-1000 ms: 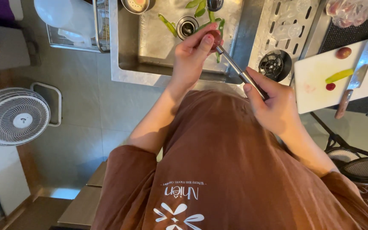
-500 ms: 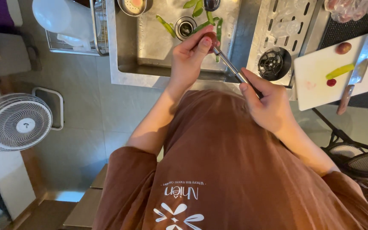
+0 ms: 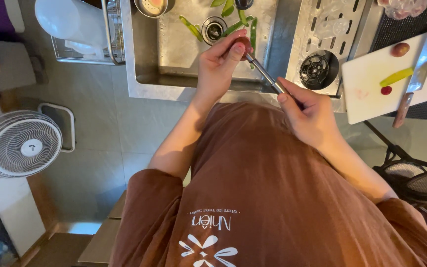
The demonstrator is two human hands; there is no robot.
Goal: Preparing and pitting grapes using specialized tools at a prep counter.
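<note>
The left hand (image 3: 221,62) pinches a small reddish fruit (image 3: 243,42) over the sink (image 3: 174,54); the right hand (image 3: 308,111) grips a peeler (image 3: 265,75). A slip could cut fingertips.

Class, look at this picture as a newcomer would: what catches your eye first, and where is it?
First, the two hands over the steel sink: the left hand pinches a small reddish fruit, and the right hand works a slim metal tool against it. Green peelings lie in the sink, and on the right a white cutting board holds a knife.
</note>
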